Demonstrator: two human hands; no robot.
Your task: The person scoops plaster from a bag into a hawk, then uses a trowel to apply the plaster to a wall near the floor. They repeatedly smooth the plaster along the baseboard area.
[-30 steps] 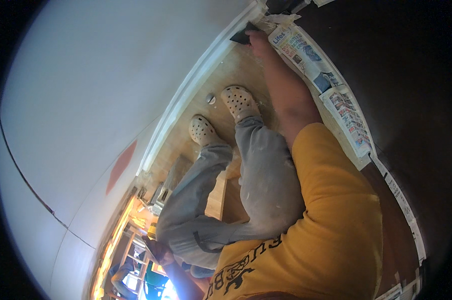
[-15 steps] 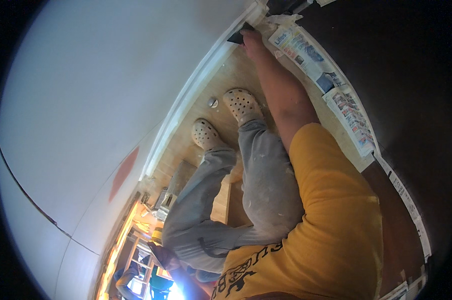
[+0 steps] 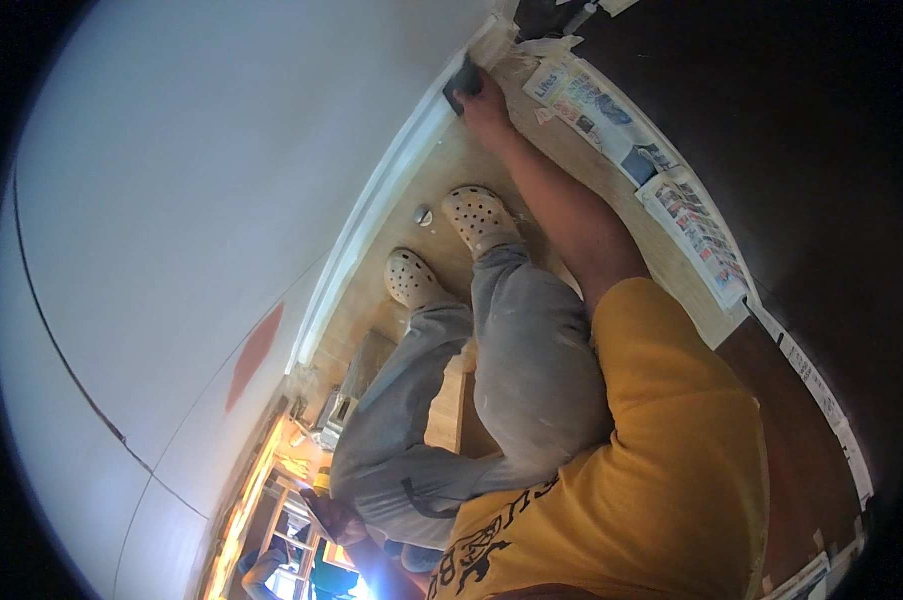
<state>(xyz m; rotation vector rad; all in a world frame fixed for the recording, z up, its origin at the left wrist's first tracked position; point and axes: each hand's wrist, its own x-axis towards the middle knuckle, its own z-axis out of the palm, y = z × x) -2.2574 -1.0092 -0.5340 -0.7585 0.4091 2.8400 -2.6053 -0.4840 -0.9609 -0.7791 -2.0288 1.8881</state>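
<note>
My right hand (image 3: 486,108) is stretched far ahead, fingers wrapped round a dark flat pad (image 3: 459,86). The pad rests against the white skirting strip (image 3: 371,190) at the foot of a pale wall (image 3: 221,150). Whether it is a sanding pad or a blade cannot be made out. At the lower left, beside my knee, my left hand (image 3: 343,522) is closed on a dark flat piece (image 3: 316,506), partly in shade. My grey-trousered legs and beige clogs (image 3: 478,214) lie between the two hands.
A small round metal piece (image 3: 423,216) sits on the floor near my clogs. Newspaper sheets (image 3: 699,232) are taped along the edge of a dark surface (image 3: 801,150) on the right. Grey boxy items (image 3: 366,365) stand by the wall, with a wooden board (image 3: 446,412) under my legs.
My right hand and the dark pad have slid a little nearer along the skirting, and the pad has turned. My left hand has shifted slightly, still closed on its piece.
</note>
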